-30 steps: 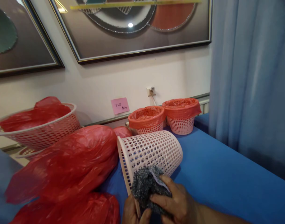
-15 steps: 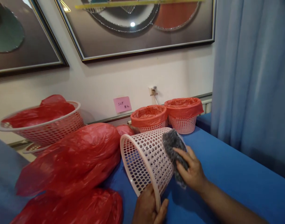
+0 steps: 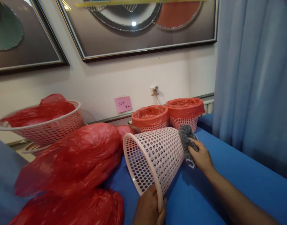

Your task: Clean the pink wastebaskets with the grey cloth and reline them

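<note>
A pale pink perforated plastic wastebasket (image 3: 162, 150) lies tilted on its side above the blue surface, its mouth facing left and toward me. My left hand (image 3: 149, 206) grips its rim at the bottom, fingers inside and thumb outside. At the basket's base end, my right hand (image 3: 201, 154) is closed on a fuzzy grey cleaning cloth (image 3: 187, 137), which touches the base edge. Part of the cloth is hidden under the fingers.
Two baskets with red liners, a nearer one (image 3: 150, 117) and a farther one (image 3: 185, 109), stand by the wall. Red plastic bags (image 3: 73, 156) heap on the left, before a wide basket (image 3: 51, 120). A blue curtain (image 3: 253, 78) hangs right of the blue-covered table (image 3: 242, 178).
My right hand has moved the cloth right, from the basket's side to its base end. The basket has shifted slightly right, with my left hand still on the rim.
</note>
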`<state>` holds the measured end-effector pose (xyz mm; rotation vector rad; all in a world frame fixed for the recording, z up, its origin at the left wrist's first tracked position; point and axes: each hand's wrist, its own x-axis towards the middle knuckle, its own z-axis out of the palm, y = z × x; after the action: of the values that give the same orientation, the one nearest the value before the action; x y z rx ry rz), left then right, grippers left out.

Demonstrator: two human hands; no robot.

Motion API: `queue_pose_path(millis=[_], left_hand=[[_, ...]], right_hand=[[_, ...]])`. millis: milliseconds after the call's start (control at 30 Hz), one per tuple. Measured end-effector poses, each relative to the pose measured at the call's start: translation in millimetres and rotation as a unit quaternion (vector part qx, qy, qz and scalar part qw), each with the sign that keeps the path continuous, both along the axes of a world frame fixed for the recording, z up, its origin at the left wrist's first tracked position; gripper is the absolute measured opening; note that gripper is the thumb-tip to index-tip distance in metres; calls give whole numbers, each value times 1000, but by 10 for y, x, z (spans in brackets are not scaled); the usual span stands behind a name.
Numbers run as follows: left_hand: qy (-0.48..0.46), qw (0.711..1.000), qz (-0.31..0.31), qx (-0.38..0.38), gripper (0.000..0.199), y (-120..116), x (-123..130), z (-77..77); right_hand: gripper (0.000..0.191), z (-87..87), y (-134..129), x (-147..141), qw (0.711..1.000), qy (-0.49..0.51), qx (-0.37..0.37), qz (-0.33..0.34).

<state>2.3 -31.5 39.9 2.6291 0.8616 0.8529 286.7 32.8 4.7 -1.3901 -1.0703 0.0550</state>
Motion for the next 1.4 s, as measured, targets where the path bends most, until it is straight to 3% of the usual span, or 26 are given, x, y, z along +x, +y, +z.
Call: queue_pose_path(millis=[100,200,333,400,433,500,600,700,800,900,1000,1100,1233,1400], left_hand=[[8,1000,-3,5,55,2,9,-8],[5,1000,4,-10,52,18,10,-25],[23,999,3,-40,56,59,12,-95],[39,998,-3,-50,59,83,7,-132],[42,998,0,-50,60,96,0,-144],[43,998,14,-44,58,117,-20,-150],[54,997,34,-36,53,134,-49,-140],[89,994,54,-29,49,132,-53,-164],[126,987,94,-33,39,129,-31,-221],[145,981,121,-34,37,127,-10,-245],[82,989,117,-24,48,99,-27,-216],[-58,992,109,27,56,43,-97,-160],[-189,972,108,84,26,-15,-178,-70],[-201,966,133,93,10,-54,-138,7]], right_hand=[[43,-22,9,16,1000,17,-2,2],[42,37,-291,-286,994,-67,46,72],[54,141,-781,-710,949,-199,142,201],[57,154,-868,-782,925,-230,180,242],[55,150,-849,-770,923,-234,184,242],[51,125,-695,-653,947,-209,149,192],[43,77,-313,-311,992,-102,24,72],[44,52,-57,-30,998,-17,-61,10],[43,66,-141,-76,999,-28,-17,30],[46,106,-464,-383,978,-141,84,131],[56,147,-742,-664,927,-239,156,242],[58,174,-821,-772,899,-276,165,298],[56,191,-788,-759,886,-300,153,318],[58,148,-801,-781,883,-293,161,331]])
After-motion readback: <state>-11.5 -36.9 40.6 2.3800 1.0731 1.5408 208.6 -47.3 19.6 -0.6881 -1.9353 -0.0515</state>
